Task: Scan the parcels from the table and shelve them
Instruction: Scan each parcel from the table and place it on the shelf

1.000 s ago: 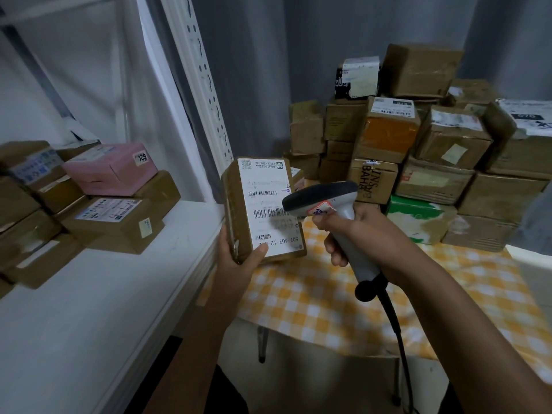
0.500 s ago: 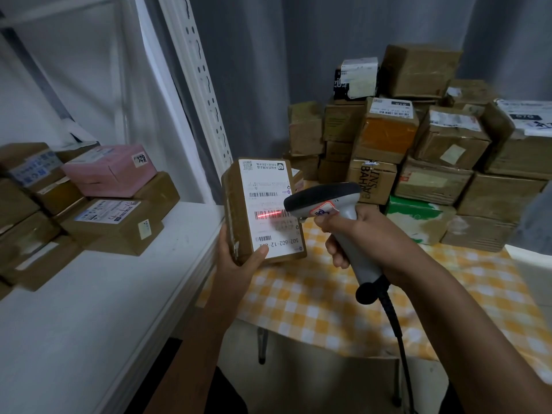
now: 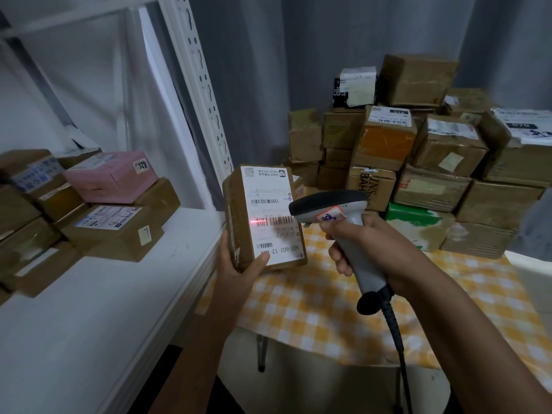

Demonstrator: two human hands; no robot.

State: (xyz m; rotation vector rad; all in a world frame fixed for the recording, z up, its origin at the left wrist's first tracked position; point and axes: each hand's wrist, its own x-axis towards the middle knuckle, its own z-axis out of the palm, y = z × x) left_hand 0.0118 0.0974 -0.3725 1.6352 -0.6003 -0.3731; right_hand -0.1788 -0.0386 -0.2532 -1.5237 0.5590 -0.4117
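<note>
Your left hand (image 3: 239,271) gripped the parcel (image 3: 263,218) from below, thumb pressed on the bottom of its white label and the box held upright above the table's near left corner. Your right hand (image 3: 370,249) was wrapped around the handle of the scanner (image 3: 334,213), its dark head just right of the parcel and almost touching the label. A red scan line (image 3: 270,221) lay across the middle barcode; the print around it was smeared and unreadable, though "502 602-12" showed upside down lower on the label.

Left of the parcel, the white shelf (image 3: 104,309) had an open stretch of board along its front edge, which ran close beside your left wrist. Farther left on that board sat shelved boxes (image 3: 116,231) topped by a pink box (image 3: 110,177); the leftmost ones were cut off by the frame. A perforated shelf post (image 3: 206,94) rose just behind the parcel.

Below and right of the parcel, the checked tablecloth (image 3: 313,300) lay bare up to the stacked parcels (image 3: 418,162) behind, whose right side ran out of view. The scanner cable (image 3: 397,339) dropped out of the bottom of the frame.
</note>
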